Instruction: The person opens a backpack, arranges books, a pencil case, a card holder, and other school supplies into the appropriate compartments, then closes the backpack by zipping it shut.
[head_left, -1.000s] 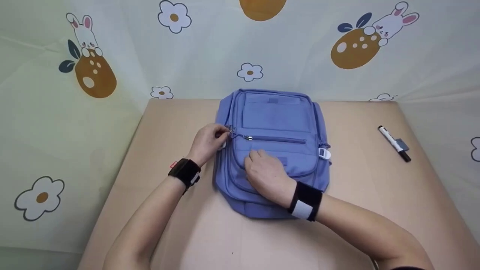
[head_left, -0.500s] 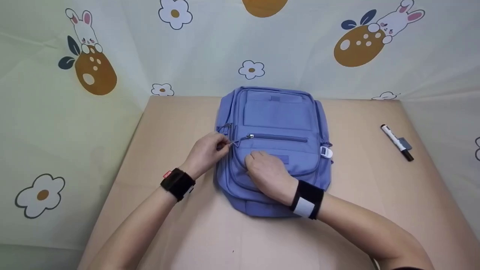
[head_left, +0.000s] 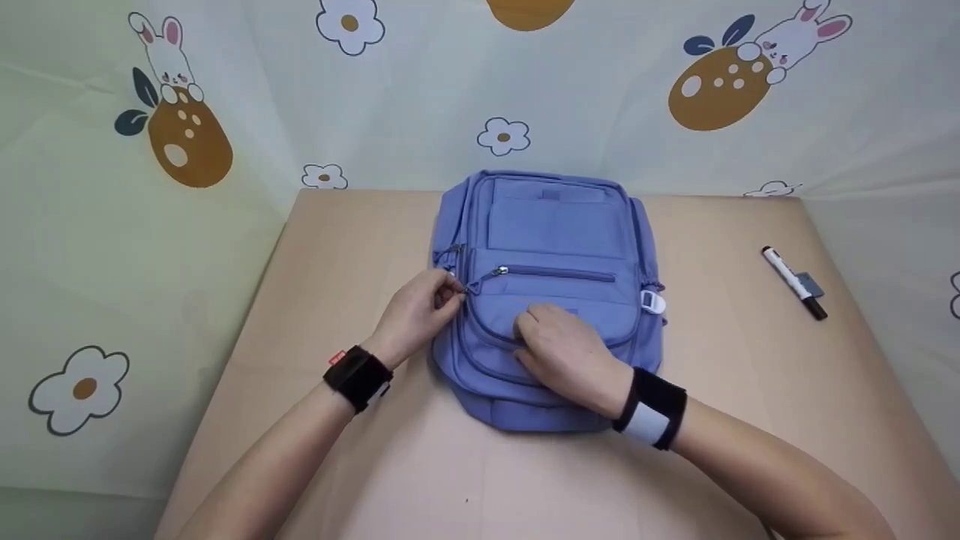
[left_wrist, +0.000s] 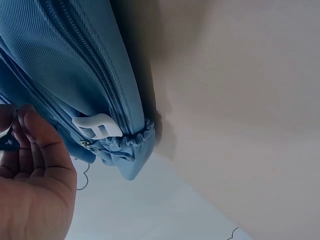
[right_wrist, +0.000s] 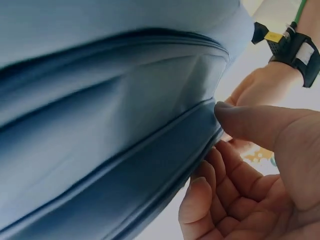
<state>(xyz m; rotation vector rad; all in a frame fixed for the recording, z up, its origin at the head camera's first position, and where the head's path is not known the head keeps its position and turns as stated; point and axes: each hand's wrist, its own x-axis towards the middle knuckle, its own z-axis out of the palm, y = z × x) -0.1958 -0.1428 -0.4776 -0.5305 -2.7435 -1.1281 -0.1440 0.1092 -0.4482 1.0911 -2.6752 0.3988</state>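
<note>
Bag point(head_left: 555, 225), ctr frame, prob. soft/light; hold at seam point(right_wrist: 125, 154). L hand point(head_left: 416, 309) pinches zip tab point(left_wrist: 9, 142) mid-left, R hand point(head_left: 571, 360) pinches bag.

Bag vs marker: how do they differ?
Size: the bag is far bulkier; the marker is slim.
Color: the bag is blue, the marker white with black ends.
Handling: the left hand is at the bag's edge; the marker lies away from both hands.
Shared: both lie on the table.
</note>
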